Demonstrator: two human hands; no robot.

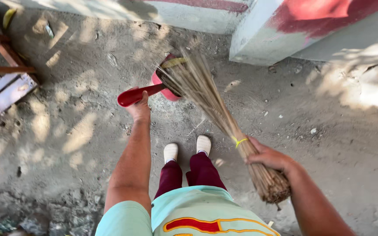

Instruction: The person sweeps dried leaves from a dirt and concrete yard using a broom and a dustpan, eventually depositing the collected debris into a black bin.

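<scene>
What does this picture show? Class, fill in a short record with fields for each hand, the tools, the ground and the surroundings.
Left hand: grips the handle of a red dustpan, pan resting on the ground
Right hand: grips a stick broom near its bound end
Broom: bristle tips meet the dustpan; yellow band around the sticks
Ground: dusty, dappled shade
Surroundings: painted concrete wall ahead, wooden frame at left

Red dustpan (pixel 165 85) mouth behind blurred broom (pixel 206 94) bristles.
</scene>
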